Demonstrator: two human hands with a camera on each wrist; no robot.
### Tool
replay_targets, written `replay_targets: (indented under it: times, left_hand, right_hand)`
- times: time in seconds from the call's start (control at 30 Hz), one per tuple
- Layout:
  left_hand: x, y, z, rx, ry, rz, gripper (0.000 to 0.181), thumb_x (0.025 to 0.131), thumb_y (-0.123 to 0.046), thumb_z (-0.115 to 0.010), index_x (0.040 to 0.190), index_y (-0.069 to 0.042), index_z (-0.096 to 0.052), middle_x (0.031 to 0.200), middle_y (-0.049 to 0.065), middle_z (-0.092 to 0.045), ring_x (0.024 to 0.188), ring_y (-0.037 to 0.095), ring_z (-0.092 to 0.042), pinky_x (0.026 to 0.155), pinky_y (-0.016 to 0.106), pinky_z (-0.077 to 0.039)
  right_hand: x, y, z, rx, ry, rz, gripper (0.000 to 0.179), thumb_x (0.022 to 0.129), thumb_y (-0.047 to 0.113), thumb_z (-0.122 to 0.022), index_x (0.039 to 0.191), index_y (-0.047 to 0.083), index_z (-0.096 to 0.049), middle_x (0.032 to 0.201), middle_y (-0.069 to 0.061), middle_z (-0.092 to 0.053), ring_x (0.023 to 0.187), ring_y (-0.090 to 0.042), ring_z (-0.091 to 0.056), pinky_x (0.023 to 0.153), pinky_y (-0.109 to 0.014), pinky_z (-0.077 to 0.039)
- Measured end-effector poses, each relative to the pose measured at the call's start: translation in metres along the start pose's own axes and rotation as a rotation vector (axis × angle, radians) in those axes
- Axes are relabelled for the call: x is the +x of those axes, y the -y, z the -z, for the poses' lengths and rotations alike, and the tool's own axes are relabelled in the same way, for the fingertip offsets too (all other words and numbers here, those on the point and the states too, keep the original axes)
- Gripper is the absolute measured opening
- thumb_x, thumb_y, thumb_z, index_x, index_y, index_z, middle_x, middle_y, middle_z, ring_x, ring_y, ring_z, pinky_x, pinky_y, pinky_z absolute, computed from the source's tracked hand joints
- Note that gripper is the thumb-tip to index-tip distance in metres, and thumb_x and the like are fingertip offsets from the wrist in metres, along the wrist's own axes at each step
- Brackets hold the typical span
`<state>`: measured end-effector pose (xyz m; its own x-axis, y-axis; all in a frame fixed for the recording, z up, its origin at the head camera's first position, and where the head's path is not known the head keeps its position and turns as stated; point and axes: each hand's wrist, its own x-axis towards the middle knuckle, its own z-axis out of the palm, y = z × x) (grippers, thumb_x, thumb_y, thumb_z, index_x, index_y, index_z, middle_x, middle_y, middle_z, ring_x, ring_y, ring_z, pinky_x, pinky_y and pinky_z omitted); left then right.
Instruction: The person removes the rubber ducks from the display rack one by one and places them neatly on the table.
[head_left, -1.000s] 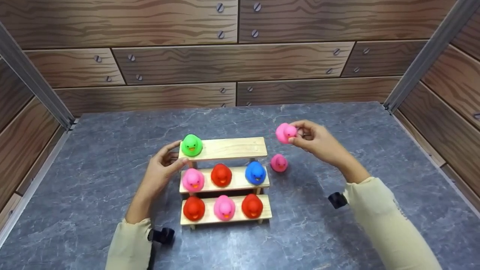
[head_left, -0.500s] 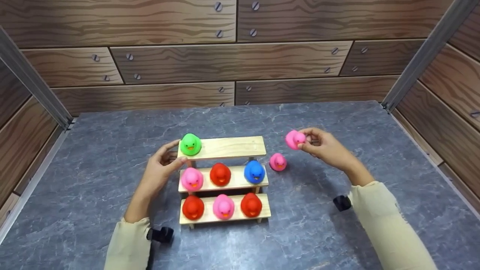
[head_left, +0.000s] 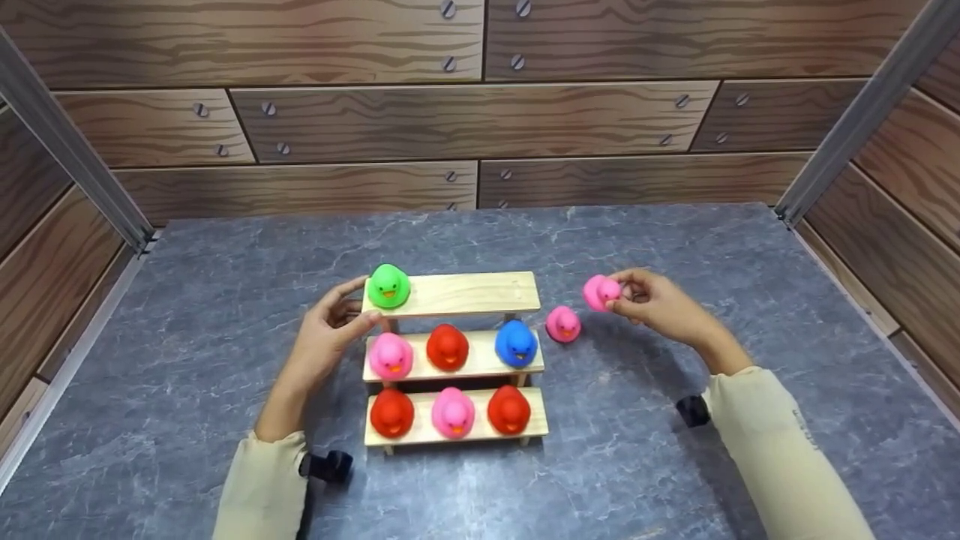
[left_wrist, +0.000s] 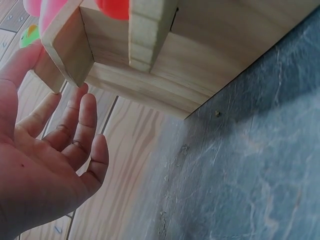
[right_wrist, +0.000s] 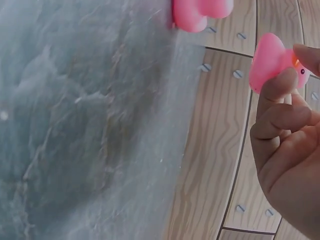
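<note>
My left hand [head_left: 324, 337] holds the left end of a three-step wooden display shelf [head_left: 469, 294], thumb at the front edge and fingers behind. In the left wrist view the thumb and index finger meet the top board, while the other fingers stay loosely bent. Over to the right, my right hand [head_left: 664, 309] pinches a pink rubber duck [head_left: 598, 292] between thumb and fingers. That duck [right_wrist: 267, 62] is held sideways in the right wrist view. Between it and the shelf, a second pink duck [head_left: 562, 325] sits on the table. A green duck [head_left: 388, 286] stands on the top step's left end.
The middle step bears a pink duck [head_left: 391, 357], a red duck [head_left: 447, 347] and a blue duck [head_left: 516, 344]. On the bottom step are a red duck [head_left: 391, 412], a pink duck [head_left: 453, 412] and another red duck [head_left: 508, 410]. Wood-patterned walls [head_left: 360, 124] enclose the grey table [head_left: 225, 300].
My right hand has moved right and toward me with the pink duck, away from the shelf's top step. The left hand stays at the shelf's left end.
</note>
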<state>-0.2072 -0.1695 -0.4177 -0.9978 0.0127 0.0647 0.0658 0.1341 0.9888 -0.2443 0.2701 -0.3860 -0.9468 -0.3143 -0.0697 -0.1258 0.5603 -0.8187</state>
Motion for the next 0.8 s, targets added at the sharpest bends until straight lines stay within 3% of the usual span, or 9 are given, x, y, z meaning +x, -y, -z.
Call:
replay_targets:
  times: [0.5,0.8]
  left_hand:
    - [0.000,-0.001,-0.001,-0.031,-0.002,0.016,0.053,0.087,-0.004,-0.069,0.137,-0.010,-0.052,0.095,0.005,-0.067,0.083,0.011,-0.061,0.077,0.022,-0.047]
    - [0.000,0.000,-0.001,-0.025,-0.003,0.022,0.054,0.087,-0.004,-0.068,0.138,-0.010,-0.051,0.093,0.004,-0.067,0.082,0.011,-0.061,0.077,0.022,-0.048]
  right_hand:
    - [0.003,-0.015,-0.003,-0.036,0.098,-0.027,0.042,0.089,0.008,-0.062,0.123,-0.012,-0.050,0.086,-0.001,-0.051,0.071,-0.002,-0.050,0.063,-0.019,-0.046]
    - [0.002,-0.018,-0.005,-0.071,0.130,-0.026,0.044,0.087,0.008,-0.065,0.123,-0.013,-0.050,0.081,-0.001,-0.053,0.066,-0.003,-0.050,0.060,-0.020,-0.044]
